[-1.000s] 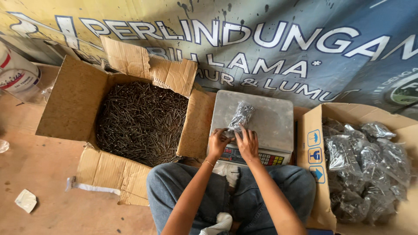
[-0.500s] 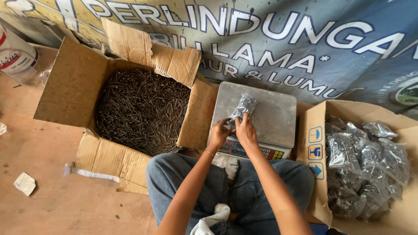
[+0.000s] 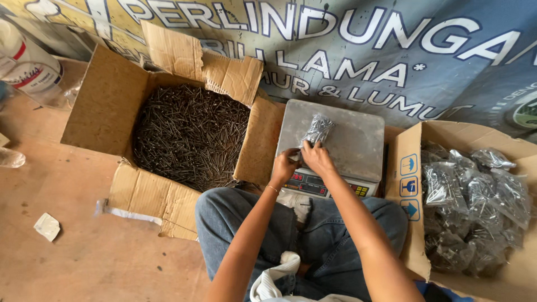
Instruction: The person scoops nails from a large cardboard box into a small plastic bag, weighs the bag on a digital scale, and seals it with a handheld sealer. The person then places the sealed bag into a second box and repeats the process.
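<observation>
Our view has drifted right since before, both hands — left hand (image 3: 285,163), right hand (image 3: 318,157) — pinching the small clear bag of nails (image 3: 317,130) over the scale (image 3: 331,141); we judge sealing underway.

bag: small clear plastic bag of dark nails (image 3: 317,130), crinkled and glinting
contents: thin dark nails packed together, filling most of the bag
pose: lying slanted, upper end pointing up and to the right, lower end at the fingertips
place: on the grey metal platform of the weighing scale (image 3: 358,142), left of its middle
contact: lower end pinched between the left hand (image 3: 284,166) and the right hand (image 3: 318,158)
state: whether the mouth is sealed cannot be told
</observation>
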